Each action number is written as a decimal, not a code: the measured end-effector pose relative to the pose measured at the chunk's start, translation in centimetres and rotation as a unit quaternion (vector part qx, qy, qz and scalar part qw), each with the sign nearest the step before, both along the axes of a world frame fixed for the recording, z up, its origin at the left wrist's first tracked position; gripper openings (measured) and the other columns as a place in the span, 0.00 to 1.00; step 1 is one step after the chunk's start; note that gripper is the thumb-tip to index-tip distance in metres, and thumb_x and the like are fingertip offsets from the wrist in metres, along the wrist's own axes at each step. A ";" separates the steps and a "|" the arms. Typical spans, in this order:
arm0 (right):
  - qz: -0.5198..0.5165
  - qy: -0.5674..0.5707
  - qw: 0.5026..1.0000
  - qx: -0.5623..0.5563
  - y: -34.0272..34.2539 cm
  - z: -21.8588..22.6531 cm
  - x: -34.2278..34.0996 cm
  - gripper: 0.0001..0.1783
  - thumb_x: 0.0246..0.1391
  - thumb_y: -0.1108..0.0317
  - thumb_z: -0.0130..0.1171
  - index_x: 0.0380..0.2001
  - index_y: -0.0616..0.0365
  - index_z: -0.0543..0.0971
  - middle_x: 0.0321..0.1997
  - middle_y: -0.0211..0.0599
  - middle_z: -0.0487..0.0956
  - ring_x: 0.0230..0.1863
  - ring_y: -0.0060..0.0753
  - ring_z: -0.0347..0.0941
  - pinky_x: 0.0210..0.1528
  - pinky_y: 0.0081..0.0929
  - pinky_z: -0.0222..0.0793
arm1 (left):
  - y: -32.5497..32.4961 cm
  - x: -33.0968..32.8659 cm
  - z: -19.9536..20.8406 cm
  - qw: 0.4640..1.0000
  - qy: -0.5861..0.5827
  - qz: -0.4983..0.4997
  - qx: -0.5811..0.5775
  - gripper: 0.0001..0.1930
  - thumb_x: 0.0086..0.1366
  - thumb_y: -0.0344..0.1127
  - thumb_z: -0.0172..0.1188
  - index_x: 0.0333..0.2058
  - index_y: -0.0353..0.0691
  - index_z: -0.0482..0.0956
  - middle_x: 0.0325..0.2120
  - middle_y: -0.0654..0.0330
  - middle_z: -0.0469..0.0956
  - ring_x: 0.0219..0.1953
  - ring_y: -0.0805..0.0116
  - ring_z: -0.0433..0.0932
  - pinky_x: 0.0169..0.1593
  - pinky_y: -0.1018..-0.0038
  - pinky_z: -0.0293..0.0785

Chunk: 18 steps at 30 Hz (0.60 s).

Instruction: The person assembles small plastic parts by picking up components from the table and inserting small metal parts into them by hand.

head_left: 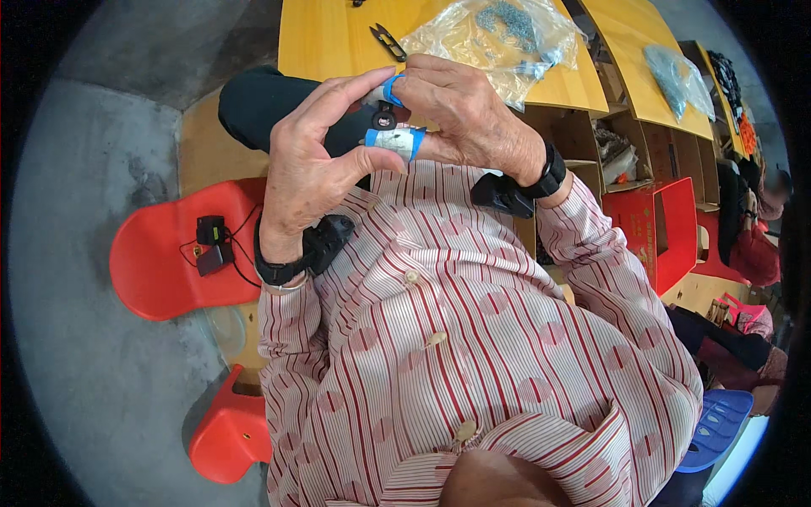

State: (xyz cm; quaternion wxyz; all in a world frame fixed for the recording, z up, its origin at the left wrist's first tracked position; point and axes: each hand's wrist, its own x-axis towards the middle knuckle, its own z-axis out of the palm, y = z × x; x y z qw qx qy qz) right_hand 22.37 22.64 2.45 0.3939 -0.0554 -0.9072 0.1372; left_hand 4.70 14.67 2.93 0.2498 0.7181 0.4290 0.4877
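Both of my hands meet in front of my body, above my dark-trousered leg. Between their fingertips sits a small round black piece [384, 117] with a pale centre; its exact kind cannot be made out. My right hand [469, 106] has its fingers curled in, with blue-and-white wrapping [395, 142] around the thumb and more blue tape at the index finger, close against the piece. My left hand [317, 144] curves round from the other side, thumb and fingertips pressed up to the wrapped digits. What its fingertips grip is partly hidden. Black straps circle both wrists.
Black thread snips [389, 42] lie on the yellow table [325, 38], left of a clear plastic bag [473, 42] with small bluish pieces. A red chair [160, 253] at left carries a black device with a cable. A red box [650, 232] stands right; people sit beyond.
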 end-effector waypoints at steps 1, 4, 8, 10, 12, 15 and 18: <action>-0.001 0.000 1.000 0.000 -0.1 0.0 0.0 0.17 0.37 0.61 0.65 0.25 0.60 0.70 0.19 0.36 0.67 0.25 0.39 0.68 0.25 0.32 0.64 | 0.0 0.0 0.0 1.000 0.000 -0.001 0.000 0.34 0.39 0.44 0.71 0.47 0.39 0.73 0.36 0.56 0.76 0.37 0.65 0.74 0.44 0.75 0.70; -0.001 -0.007 1.000 -0.008 -0.3 0.2 0.1 0.17 0.37 0.61 0.65 0.25 0.60 0.70 0.19 0.37 0.67 0.25 0.39 0.68 0.25 0.32 0.64 | -0.1 -0.1 -0.1 1.000 0.005 0.002 -0.001 0.33 0.38 0.44 0.71 0.46 0.38 0.74 0.36 0.56 0.76 0.37 0.66 0.74 0.44 0.75 0.70; 0.005 -0.015 1.000 0.004 -0.4 0.1 0.3 0.17 0.37 0.62 0.65 0.25 0.60 0.70 0.19 0.37 0.68 0.25 0.38 0.68 0.25 0.31 0.65 | -0.2 0.0 0.2 1.000 0.005 -0.002 0.006 0.32 0.37 0.40 0.72 0.45 0.38 0.75 0.35 0.56 0.77 0.35 0.66 0.75 0.43 0.75 0.70; 0.006 -0.012 1.000 0.005 -0.4 -0.2 0.1 0.16 0.37 0.62 0.65 0.25 0.60 0.70 0.19 0.37 0.68 0.25 0.38 0.67 0.25 0.31 0.65 | -0.1 -0.1 0.0 1.000 0.008 0.002 0.001 0.31 0.36 0.39 0.72 0.44 0.37 0.75 0.34 0.57 0.77 0.35 0.66 0.75 0.42 0.76 0.71; 0.004 -0.007 1.000 0.023 -0.6 -0.1 0.2 0.16 0.37 0.62 0.64 0.24 0.60 0.70 0.18 0.37 0.68 0.25 0.37 0.67 0.26 0.31 0.65 | -0.1 -0.2 0.0 1.000 0.013 -0.002 0.004 0.29 0.36 0.36 0.72 0.42 0.37 0.76 0.33 0.57 0.77 0.33 0.66 0.75 0.41 0.76 0.71; -0.015 -0.005 0.999 0.038 -1.1 0.5 0.4 0.16 0.37 0.63 0.64 0.24 0.60 0.70 0.18 0.37 0.68 0.25 0.37 0.67 0.26 0.30 0.66 | -0.2 0.0 0.4 1.000 0.000 -0.011 0.012 0.28 0.36 0.36 0.72 0.40 0.36 0.77 0.32 0.57 0.77 0.33 0.67 0.75 0.40 0.76 0.71; -0.011 -0.011 0.999 0.036 -0.8 0.2 0.3 0.16 0.37 0.63 0.64 0.25 0.60 0.70 0.18 0.36 0.67 0.25 0.37 0.67 0.26 0.30 0.65 | -0.1 0.0 -0.1 1.000 -0.006 -0.005 0.002 0.28 0.36 0.35 0.72 0.41 0.37 0.77 0.33 0.57 0.77 0.33 0.66 0.75 0.41 0.76 0.71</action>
